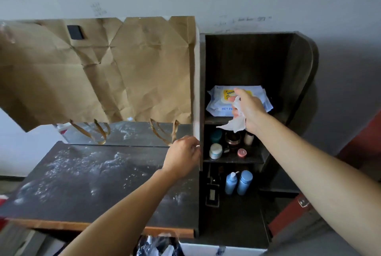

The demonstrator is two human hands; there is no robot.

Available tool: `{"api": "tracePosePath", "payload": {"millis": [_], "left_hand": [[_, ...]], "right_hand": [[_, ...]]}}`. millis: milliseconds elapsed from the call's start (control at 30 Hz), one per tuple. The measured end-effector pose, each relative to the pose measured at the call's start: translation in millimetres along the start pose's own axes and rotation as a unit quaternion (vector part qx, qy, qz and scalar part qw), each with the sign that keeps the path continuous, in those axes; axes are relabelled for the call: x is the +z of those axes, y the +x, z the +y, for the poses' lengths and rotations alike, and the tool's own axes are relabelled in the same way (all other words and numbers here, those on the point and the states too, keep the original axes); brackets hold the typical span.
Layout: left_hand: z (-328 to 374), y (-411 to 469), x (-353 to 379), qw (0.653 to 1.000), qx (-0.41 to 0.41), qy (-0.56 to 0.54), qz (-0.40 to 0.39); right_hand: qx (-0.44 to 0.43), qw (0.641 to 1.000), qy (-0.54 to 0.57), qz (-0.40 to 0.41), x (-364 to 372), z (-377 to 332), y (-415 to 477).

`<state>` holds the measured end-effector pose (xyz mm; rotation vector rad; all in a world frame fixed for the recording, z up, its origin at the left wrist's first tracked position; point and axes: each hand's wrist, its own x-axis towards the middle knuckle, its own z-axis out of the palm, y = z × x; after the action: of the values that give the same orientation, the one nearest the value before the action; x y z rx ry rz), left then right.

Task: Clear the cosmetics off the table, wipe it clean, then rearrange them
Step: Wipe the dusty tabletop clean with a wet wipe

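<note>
The dark table top [86,189] is dusted with white powder. My right hand [250,111] is shut on a white wet wipe [235,124], held in front of the wipes pack [218,104] on the top shelf of the dark shelf unit [303,66]. My left hand [183,155] rests with curled fingers at the table's back right corner, against the mirror frame's edge; whether it holds anything cannot be told. On the middle shelf stand small jars [216,151] and a pink pot [241,152]. Two blue bottles [244,182] stand on the lowest shelf.
Brown paper [115,70] covers most of the mirror behind the table, with paper handles hanging at its lower edge. A black rectangular item [212,195] leans beside the blue bottles. A dark plastic bag [158,245] lies below the table's front edge.
</note>
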<state>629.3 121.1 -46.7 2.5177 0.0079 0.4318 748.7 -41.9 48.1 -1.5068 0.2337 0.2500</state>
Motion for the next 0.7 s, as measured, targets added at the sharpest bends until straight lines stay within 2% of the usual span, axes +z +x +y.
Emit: {"api": "tracePosePath", "payload": {"millis": [133,233,367,433,533,700], "left_hand": [[-30.8,-65.8,-49.0,0.993,-0.074,-0.082,0.032],[-60.3,-116.0,-89.1,0.988,-0.099,-0.112,0.029],[-101.6,-164.3,-136.8,0.971,-0.177,-0.136,0.089],[-123.3,-183.0,-158.3,0.959,-0.224,-0.142,0.103],[-154.5,-203.6,-187.7,0.924,-0.291,-0.211,0.135],[-189.6,-220.5,-213.0,0.888,-0.334,-0.271,0.165]], "right_hand": [[0.075,0.993,0.08,-0.053,66.2,53.9,-53.6],[0.128,0.986,0.077,-0.076,126.6,94.0,-95.5],[0.203,0.967,0.076,-0.136,193.7,133.1,-148.4],[0.213,0.96,0.062,-0.171,216.8,148.6,-167.5],[0.206,0.962,0.025,-0.18,240.4,165.5,-182.8],[0.197,0.954,-0.046,-0.22,271.3,187.9,-191.1]]}}
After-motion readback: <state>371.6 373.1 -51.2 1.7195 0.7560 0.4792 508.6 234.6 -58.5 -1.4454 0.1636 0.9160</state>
